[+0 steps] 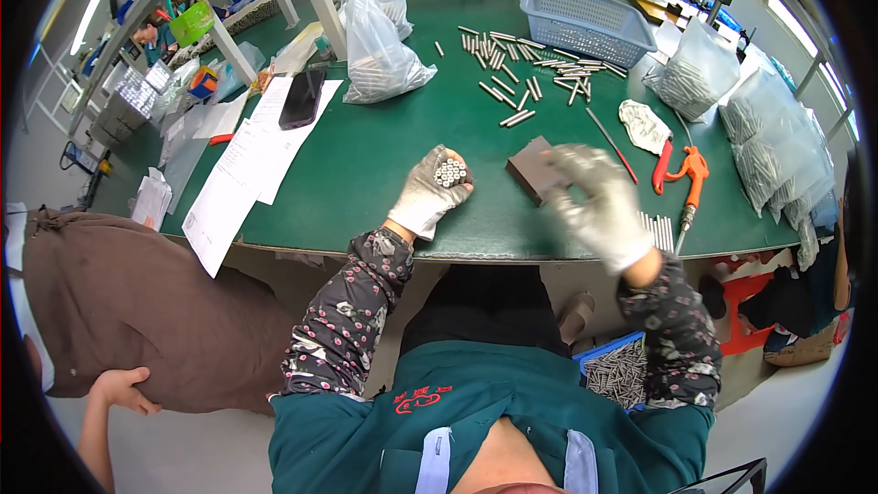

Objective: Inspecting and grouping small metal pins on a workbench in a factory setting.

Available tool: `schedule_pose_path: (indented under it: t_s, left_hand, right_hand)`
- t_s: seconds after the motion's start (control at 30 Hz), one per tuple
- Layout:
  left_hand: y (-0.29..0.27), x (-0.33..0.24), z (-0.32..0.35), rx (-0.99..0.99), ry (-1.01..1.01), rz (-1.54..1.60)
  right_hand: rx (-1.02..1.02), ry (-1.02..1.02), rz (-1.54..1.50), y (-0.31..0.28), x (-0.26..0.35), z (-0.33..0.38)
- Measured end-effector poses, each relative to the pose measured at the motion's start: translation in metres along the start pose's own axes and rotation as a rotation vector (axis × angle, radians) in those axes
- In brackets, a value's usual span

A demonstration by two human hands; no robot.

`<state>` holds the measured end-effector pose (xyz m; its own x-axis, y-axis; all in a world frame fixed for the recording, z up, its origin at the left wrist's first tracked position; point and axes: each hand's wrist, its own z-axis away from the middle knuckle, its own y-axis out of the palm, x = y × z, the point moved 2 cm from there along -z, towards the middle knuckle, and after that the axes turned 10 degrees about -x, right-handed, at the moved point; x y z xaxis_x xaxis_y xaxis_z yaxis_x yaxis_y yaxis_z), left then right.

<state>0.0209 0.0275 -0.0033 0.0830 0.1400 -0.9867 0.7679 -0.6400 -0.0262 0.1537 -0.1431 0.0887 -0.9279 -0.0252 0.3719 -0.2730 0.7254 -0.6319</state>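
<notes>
My left hand, in a pale work glove with bare fingertips, is closed round a bundle of metal pins, their round ends facing up. To its right, my gloved right hand is smeared by motion, so I cannot tell what its fingers hold. It hovers by a dark brown block and hides part of that block's right side. Several metal pins lie side by side at the table's front edge, beside my right wrist. Farther back, loose metal pins are scattered on the green table.
A blue-grey plastic basket stands behind the loose pins. On the right are an orange air gun, a thin red-handled tool and bags of pins. Papers and a phone lie left. Another person stands close by.
</notes>
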Motion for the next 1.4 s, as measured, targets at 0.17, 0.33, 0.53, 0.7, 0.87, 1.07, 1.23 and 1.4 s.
schedule_pose_path:
  t_s: [0.17,0.33,0.53,0.7,0.87,1.07,1.23,1.4]
  left_hand:
    - [0.007,0.001,-0.006,0.006,0.116,-0.042]
    - [-0.004,-0.003,-0.001,-0.061,0.277,-0.308]
    - [-0.013,-0.002,-0.001,0.116,0.075,-0.124]
    - [-0.012,0.005,-0.002,0.111,0.125,-0.186]
    - [-0.011,0.006,-0.001,0.077,0.189,-0.243]
    - [-0.010,0.001,0.000,0.089,0.165,-0.208]
    - [-0.012,-0.001,-0.001,0.070,0.187,-0.313]
    - [-0.014,0.005,-0.002,0.072,0.199,-0.262]
  right_hand:
    - [0.051,0.249,-0.242,0.083,0.002,0.002]
    - [0.101,0.464,-0.667,0.133,-0.004,0.006]
    - [0.188,0.537,-0.759,0.130,0.001,0.003]
    - [0.179,0.569,-0.792,0.138,-0.009,0.009]
    - [0.123,0.461,-0.780,0.143,-0.013,0.013]
    - [0.186,0.535,-0.811,0.135,-0.008,0.012]
    - [0.182,0.545,-0.851,0.127,-0.003,0.009]
    - [0.190,0.533,-0.821,0.128,-0.001,0.007]
